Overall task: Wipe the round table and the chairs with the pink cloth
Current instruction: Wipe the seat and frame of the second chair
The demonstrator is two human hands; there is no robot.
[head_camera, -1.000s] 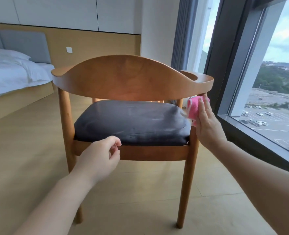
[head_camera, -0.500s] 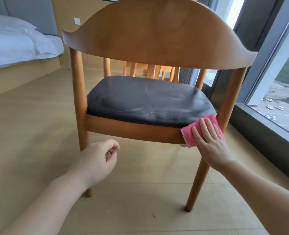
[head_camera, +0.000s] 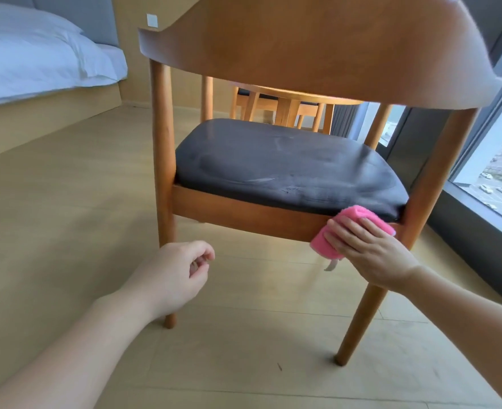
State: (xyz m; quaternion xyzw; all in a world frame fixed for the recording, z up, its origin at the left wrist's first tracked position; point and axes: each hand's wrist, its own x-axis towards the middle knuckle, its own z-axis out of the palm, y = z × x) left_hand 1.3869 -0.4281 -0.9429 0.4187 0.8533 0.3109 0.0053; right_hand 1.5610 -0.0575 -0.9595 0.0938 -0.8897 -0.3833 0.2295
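Pink cloth (head_camera: 350, 228) lies folded against the rear wooden rail (head_camera: 244, 215) of the chair (head_camera: 303, 54), just beside the right back leg (head_camera: 426, 196) and under the edge of the dark seat cushion (head_camera: 285, 163). The right hand (head_camera: 370, 249) presses it there with straight fingers laid flat on it. The left hand (head_camera: 173, 276) hangs in the air near the left back leg (head_camera: 162, 160), fingers loosely curled, holding nothing. Beyond the chair a round table (head_camera: 300, 97) shows partly. A bed (head_camera: 37, 54) is at the left, a window (head_camera: 497, 172) at the right.
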